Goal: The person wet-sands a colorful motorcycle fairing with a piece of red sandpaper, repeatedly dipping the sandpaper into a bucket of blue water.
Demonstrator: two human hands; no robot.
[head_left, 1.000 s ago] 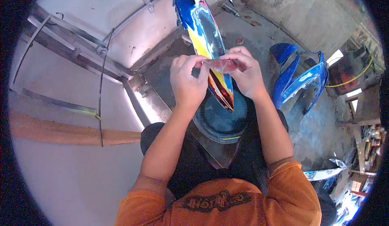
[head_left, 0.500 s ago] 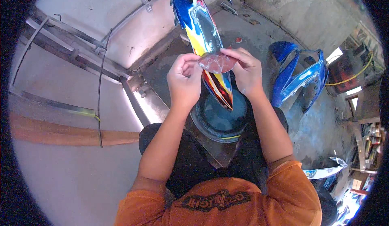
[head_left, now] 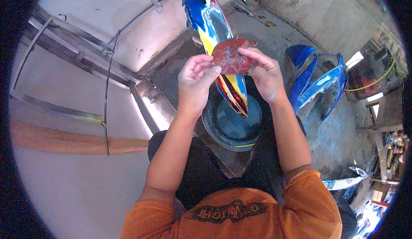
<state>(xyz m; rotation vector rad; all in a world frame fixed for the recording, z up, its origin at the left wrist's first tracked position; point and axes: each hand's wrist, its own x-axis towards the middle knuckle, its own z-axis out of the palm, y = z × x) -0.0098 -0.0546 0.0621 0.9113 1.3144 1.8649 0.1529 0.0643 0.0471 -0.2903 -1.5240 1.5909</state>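
A creased reddish-brown piece of sandpaper (head_left: 231, 58) with pale crack lines is held up between both hands. My left hand (head_left: 196, 81) pinches its left edge, thumb in front and fingers curled behind. On the other side my right hand (head_left: 265, 74) grips the right edge between thumb and fingers. Behind and below the sheet lies a long, pointed motorcycle body panel (head_left: 216, 27) in blue, yellow, white and red; the sheet hides its middle. The panel's tip hangs over a round dark basin (head_left: 239, 125) between my knees.
To the right, a blue motorcycle fairing (head_left: 319, 82) stands on the wet concrete floor (head_left: 328, 140). A dark drum (head_left: 365, 78) with a yellow hose is beyond it. A metal rack (head_left: 77, 59) runs along the left wall. A white-and-blue panel (head_left: 345, 182) lies at lower right.
The sandpaper has tilted up, so more of its reddish face shows. My right hand has shifted slightly down and right; the panel has barely moved.
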